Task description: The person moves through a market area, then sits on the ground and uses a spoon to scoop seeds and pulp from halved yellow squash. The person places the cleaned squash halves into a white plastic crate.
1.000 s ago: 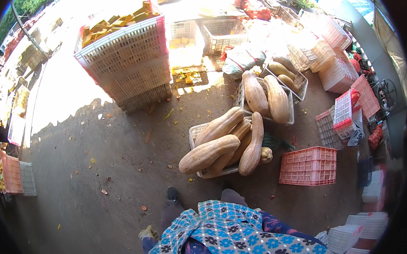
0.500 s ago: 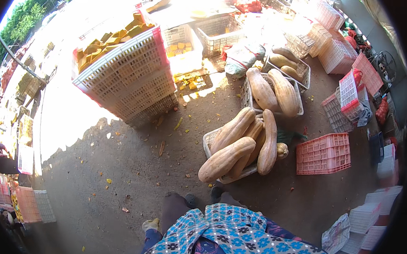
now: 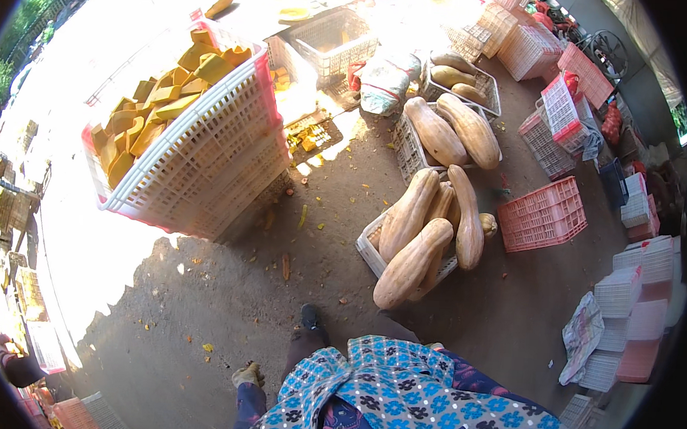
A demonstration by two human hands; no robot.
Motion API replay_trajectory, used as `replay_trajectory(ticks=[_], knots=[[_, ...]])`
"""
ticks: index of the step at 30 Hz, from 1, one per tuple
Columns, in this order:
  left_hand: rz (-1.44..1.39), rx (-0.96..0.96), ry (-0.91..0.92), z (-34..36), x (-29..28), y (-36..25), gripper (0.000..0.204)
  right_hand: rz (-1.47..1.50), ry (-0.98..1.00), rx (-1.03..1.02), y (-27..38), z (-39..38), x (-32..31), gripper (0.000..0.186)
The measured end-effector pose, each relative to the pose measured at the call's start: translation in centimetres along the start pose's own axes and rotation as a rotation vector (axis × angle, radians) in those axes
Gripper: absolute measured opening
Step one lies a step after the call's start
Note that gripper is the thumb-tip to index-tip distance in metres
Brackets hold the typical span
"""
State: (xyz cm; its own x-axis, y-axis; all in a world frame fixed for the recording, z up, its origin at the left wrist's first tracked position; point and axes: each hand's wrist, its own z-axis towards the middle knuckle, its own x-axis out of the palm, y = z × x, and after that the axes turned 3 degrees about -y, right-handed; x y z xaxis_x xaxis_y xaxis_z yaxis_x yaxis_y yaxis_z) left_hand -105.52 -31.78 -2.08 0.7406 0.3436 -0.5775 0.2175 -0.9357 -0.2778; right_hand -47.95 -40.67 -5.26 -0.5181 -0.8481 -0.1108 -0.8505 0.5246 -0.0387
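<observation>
My left hand (image 3: 249, 374), in a pale glove, hangs beside my dark trousers, fingers loosely apart and holding nothing. Only a small pale bit of what looks like my right hand (image 3: 435, 346) shows behind my blue flowered apron (image 3: 402, 398); its fingers are hidden. Ahead of me, long tan squashes (image 3: 410, 259) are heaped in a white crate (image 3: 369, 244). Just behind, more squashes (image 3: 469, 132) fill two further crates. To the left stands a tall stack of white-and-pink crates (image 3: 202, 181), its top one full of cut orange squash pieces (image 3: 148, 105).
A pink crate (image 3: 541, 216) sits right of the squashes. Crate piles (image 3: 641, 283) and a white sack (image 3: 582, 339) line the right side; a bundle (image 3: 388, 82) lies behind. Another person's arm (image 3: 14, 363) shows at the far left among more crates. Concrete ground (image 3: 186, 307) underfoot, partly sunlit.
The view has turned and come closer to the left crate stack, which now looks larger. The squash crate sits farther right in the picture. My feet have shifted in a step.
</observation>
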Motion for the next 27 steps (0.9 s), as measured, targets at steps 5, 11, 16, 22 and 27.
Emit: replay_trajectory(ticks=[5, 11, 16, 22, 27], knots=[[-0.018, 0.251, 0.121, -1.6, 4.1, -13.4, 0.028, 0.117, -0.035, 0.002, 3.8, -0.6, 1.1, 0.041], [0.205, 0.537, 0.234, -4.4, 10.7, -23.6, 0.023, 0.302, -0.079, -0.021, 7.6, 1.5, -0.7, 0.030], [0.327, 0.571, 0.184, -5.2, 12.1, -28.9, 0.021, 0.604, -0.184, -0.055, 11.1, 4.0, -4.6, 0.023], [0.458, 0.457, 0.298, -4.9, 15.5, -32.3, 0.021, 1.351, -0.383, -0.099, 14.7, 5.7, -6.0, 0.018], [0.755, 0.722, 0.430, -5.6, 23.4, -36.7, 0.015, 1.288, -0.356, 0.145, 15.9, 4.3, 0.5, 0.023]])
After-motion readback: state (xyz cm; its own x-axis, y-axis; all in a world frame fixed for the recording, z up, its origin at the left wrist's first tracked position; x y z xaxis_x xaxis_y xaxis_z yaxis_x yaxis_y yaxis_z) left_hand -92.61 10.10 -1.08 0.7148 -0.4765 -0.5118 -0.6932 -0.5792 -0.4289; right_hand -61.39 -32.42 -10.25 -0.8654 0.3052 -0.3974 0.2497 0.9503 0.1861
